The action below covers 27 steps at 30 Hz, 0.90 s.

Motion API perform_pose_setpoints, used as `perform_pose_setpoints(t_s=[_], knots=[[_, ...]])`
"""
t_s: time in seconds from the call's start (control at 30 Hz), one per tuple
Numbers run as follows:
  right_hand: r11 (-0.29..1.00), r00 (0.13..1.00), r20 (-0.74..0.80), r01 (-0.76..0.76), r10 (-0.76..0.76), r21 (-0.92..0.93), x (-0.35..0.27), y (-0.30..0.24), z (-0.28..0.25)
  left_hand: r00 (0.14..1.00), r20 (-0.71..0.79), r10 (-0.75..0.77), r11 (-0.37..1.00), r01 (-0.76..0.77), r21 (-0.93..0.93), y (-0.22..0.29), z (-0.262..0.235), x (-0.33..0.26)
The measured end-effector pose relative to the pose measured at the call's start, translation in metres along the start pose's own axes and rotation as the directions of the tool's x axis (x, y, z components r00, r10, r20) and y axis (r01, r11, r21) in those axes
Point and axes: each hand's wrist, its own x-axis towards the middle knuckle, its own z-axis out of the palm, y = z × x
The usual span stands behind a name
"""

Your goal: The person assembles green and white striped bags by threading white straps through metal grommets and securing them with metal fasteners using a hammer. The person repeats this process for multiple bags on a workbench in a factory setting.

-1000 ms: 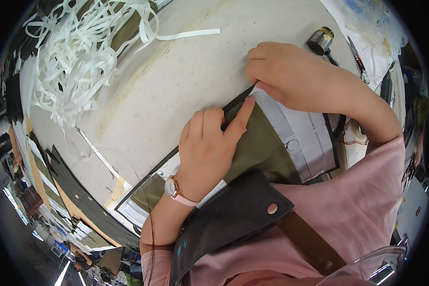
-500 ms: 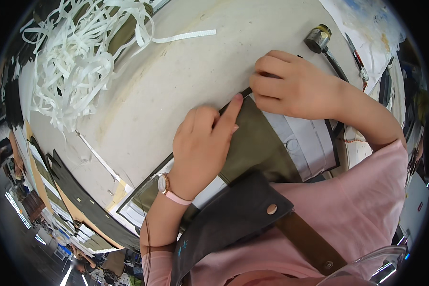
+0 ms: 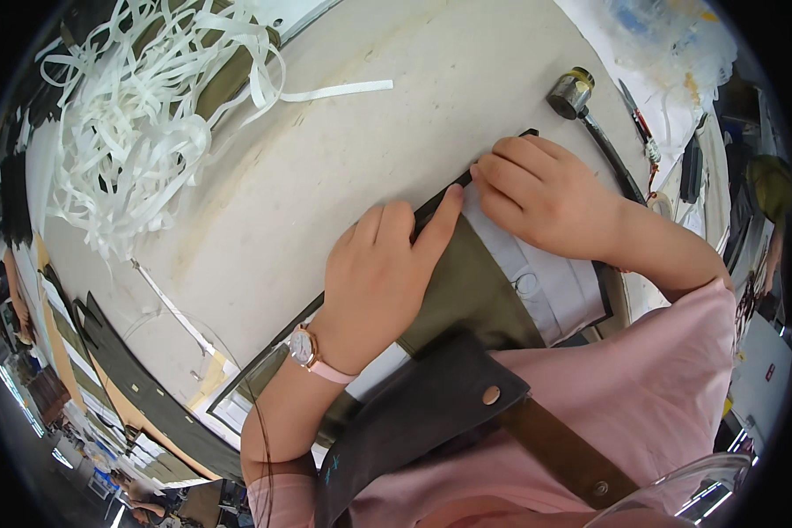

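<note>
My worktable [image 3: 326,132] is a big pale slab, and the olive and white panel [image 3: 471,282] lies slanted on its near side, right up at my front, partly hidden by a dark flap [image 3: 422,400]. The heap of white tape [image 3: 132,132] sits well apart, upper left. Left hand [image 3: 378,264] rests over the panel with 1 finger stretched to the far edge; the others are bent, tips hidden, so can't tell if they grip. Right hand [image 3: 537,189] is curled just beside that finger. Looks like a pinch, but the thumb's hidden, so no promises. Hammer [image 3: 574,92] lies near it, on the far side. Smallest bit is the dark edging [image 3: 429,207], under both hands. IMO use that 1 fingertip as an anchor, work short stretches, keep it flush, and smooth any pucker before shifting along.
</note>
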Motion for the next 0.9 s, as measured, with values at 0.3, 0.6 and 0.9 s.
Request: perform_pose_setpoints(t_s=[0.3, 0.6, 0.9], knots=[[0.962, 0.984, -0.01, -0.17, 0.176, 0.215, -0.002, 0.013, -0.001, 0.993, -0.115, 0.035, 0.996, -0.044, -0.08, 0.0, 0.011, 0.011], [0.986, 0.997, 0.076, -0.031, 0.019, 0.162, -0.004, 0.014, -0.01, 0.999, 0.035, 0.029, 0.993, -0.024, -0.116, -0.001, 0.0, 0.027], [0.976, 0.987, 0.001, -0.162, 0.163, 0.148, -0.013, 0.015, -0.008, 0.996, -0.028, 0.086, 0.992, -0.083, 0.091, 0.008, 0.015, 0.021]])
